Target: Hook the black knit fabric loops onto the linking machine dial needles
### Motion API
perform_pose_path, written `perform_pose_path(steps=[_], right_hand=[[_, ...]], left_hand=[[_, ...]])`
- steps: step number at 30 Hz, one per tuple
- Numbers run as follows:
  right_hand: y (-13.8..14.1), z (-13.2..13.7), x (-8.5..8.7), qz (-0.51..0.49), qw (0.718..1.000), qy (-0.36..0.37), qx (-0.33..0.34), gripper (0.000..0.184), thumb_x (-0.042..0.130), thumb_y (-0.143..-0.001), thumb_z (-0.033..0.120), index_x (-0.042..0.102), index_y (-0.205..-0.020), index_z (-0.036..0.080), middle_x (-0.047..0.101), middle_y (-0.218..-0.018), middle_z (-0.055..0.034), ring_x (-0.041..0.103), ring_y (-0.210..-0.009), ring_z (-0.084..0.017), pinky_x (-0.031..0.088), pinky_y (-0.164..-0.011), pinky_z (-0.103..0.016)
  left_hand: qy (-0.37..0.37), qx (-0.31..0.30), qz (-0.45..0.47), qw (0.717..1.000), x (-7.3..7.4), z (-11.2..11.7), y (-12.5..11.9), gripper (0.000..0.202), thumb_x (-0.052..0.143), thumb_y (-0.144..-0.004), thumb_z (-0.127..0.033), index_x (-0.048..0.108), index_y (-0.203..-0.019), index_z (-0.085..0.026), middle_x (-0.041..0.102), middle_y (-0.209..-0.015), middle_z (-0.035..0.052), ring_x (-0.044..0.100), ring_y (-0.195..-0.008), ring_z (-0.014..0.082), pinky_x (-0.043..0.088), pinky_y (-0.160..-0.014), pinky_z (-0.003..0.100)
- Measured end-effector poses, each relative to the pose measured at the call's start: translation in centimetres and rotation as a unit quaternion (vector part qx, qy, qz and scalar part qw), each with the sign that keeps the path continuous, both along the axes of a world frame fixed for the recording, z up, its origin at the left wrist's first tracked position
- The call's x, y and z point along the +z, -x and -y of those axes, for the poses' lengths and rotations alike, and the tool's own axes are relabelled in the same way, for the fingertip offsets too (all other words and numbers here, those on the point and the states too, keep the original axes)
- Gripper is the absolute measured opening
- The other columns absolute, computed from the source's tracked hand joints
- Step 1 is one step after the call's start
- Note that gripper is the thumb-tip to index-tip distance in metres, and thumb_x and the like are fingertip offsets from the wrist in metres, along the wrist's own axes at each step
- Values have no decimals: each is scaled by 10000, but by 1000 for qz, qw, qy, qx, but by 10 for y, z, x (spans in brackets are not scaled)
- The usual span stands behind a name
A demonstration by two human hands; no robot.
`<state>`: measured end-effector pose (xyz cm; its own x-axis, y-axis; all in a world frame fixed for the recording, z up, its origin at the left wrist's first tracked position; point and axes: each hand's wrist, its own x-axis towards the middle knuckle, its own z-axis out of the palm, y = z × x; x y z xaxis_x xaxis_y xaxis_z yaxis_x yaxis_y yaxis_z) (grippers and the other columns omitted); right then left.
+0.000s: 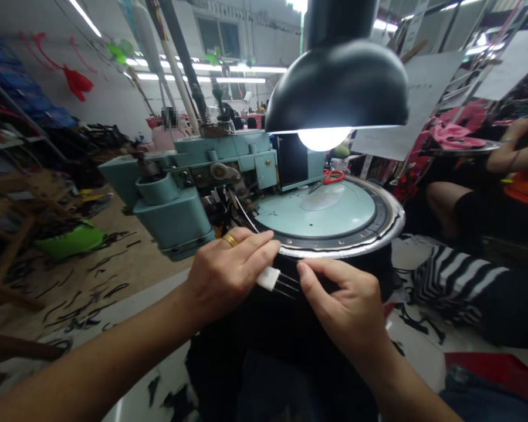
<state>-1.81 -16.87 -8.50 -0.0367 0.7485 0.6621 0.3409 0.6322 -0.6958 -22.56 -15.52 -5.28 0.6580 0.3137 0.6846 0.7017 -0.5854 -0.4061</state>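
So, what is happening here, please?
Someone works at a teal machine. The left hand holds a white tool, its thin prongs pointing towards the right hand, which is beside the toothed rim; whether it holds anything is unclear. Red-handled scissors lie at the far side of the round plate; a lamp shines above.

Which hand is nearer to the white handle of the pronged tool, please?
Left. The left hand holds the white handle; the right hand is apart from it, just past the tips of the prongs.
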Motion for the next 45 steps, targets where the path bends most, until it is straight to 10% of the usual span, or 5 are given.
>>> perform_pose_path(steps=[45], right_hand=[[-2,0,-4,33,996,-74,-39,57,733,-821,142,737,-870,171,777,-810,4,729,-692,-128,527,-687,-199]], left_hand=[[26,-72,-13,997,2,-4,-3,188,628,-915,-135,673,-1090,-83,767,-1074,151,734,-1032,249,633,-875,329]])
